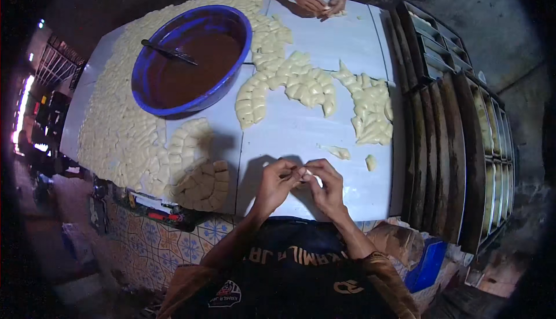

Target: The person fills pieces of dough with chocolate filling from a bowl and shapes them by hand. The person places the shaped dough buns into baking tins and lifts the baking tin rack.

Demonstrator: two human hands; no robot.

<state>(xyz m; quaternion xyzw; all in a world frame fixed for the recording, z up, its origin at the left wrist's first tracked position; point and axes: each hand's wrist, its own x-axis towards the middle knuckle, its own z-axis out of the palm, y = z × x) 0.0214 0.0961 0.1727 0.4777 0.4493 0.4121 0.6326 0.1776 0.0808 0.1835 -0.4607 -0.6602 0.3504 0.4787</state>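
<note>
My left hand (277, 181) and my right hand (325, 181) meet over the near edge of the white table (301, 128). Together they pinch a small pale piece of dough (307, 174) between their fingertips. Two loose dough pieces (337, 152) lie just beyond my hands on the table. Many cut dough pieces (301, 84) are spread in rows across the middle and left of the table.
A big blue bowl (191, 58) of brown filling with a dark spoon (169, 52) stands at the far left. Stacked dark baking trays (452, 145) line the right side. Another person's hands (321, 0) work at the far edge. A blue object (428, 264) sits lower right.
</note>
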